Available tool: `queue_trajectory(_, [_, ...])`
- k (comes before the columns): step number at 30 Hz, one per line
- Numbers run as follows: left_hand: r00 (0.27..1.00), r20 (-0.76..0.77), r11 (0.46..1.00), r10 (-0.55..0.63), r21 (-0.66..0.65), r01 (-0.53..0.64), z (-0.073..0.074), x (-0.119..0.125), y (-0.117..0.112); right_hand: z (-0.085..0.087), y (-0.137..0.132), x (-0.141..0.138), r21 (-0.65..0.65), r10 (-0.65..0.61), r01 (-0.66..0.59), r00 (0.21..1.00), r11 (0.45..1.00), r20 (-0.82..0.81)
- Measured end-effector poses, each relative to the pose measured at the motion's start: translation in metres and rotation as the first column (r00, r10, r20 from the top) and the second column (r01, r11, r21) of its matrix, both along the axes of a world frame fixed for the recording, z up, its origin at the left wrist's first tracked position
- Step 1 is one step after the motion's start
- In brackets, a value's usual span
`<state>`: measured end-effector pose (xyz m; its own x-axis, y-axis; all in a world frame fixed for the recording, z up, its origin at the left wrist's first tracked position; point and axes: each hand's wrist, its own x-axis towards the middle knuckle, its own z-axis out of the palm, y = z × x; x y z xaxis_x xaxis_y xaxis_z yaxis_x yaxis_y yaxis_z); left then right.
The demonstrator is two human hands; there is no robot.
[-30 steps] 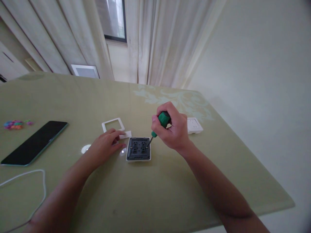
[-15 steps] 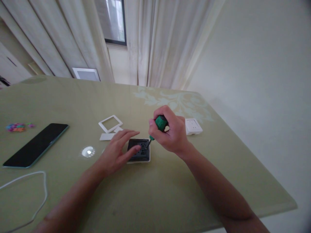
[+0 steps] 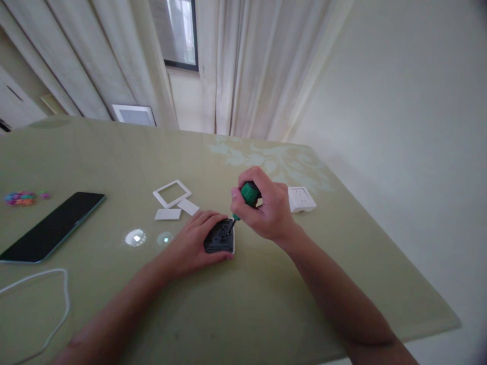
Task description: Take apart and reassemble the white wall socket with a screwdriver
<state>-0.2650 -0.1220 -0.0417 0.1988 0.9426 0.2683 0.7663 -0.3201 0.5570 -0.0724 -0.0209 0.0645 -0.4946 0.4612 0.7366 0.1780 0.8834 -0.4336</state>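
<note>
A wall switch module, black on top with a white edge, lies on the table. My left hand is closed round its left side, fingers along the far edge and thumb along the near edge. My right hand grips a screwdriver by its green and black handle. The shaft slants down to the left, and its tip meets the module's top near the middle right. Whether a screw sits under the tip is too small to tell.
Beyond my left hand lie a white square frame and two white plates. A white wall socket stands to the right. Leftward are a dark tablet, a white cable and small coloured pieces. Curtains hang behind the table.
My left hand has come down from hovering over the module and now clasps its sides. The screwdriver stays at almost the same spot in my right hand.
</note>
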Motion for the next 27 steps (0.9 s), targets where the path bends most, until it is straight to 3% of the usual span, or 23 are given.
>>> queue_trajectory(4, [1.0,-0.001,1.0,-0.002,-0.011,0.002,0.0,0.001,0.0,0.013,-0.005,0.006,-0.008,-0.001,0.002,0.986,1.0,0.166])
queue_trajectory(9, [1.0,0.01,1.0,0.012,0.012,-0.012,-0.004,0.001,0.0,0.031,-0.015,0.015,0.057,-0.178,0.168,0.927,0.984,0.33])
queue_trajectory(13, [0.999,0.042,1.0,0.014,0.017,-0.015,-0.004,0.001,0.001,0.039,-0.015,0.02,-0.057,0.049,-0.029,0.919,0.998,0.391])
queue_trajectory(17, [0.998,0.064,1.0,0.005,0.025,-0.006,-0.005,0.0,0.002,0.043,-0.016,0.023,-0.1,0.236,-0.214,0.881,0.972,0.409])
queue_trajectory(19, [0.997,0.078,1.0,-0.001,0.031,-0.001,-0.007,0.0,0.002,0.043,-0.019,0.022,-0.073,0.206,-0.193,0.882,0.978,0.423])
queue_trajectory(23, [0.998,0.07,1.0,0.002,0.021,-0.003,-0.008,-0.001,0.002,0.039,-0.025,0.019,0.054,-0.086,0.069,0.886,0.996,0.455])
queue_trajectory(24, [0.998,0.062,1.0,0.001,0.019,-0.003,-0.008,-0.001,0.002,0.039,-0.026,0.018,0.055,-0.108,0.093,0.883,0.994,0.457])
queue_trajectory(27, [0.999,0.047,1.0,-0.007,0.023,0.006,-0.008,-0.001,0.003,0.042,-0.024,0.02,-0.025,0.05,-0.044,0.886,0.999,0.462])
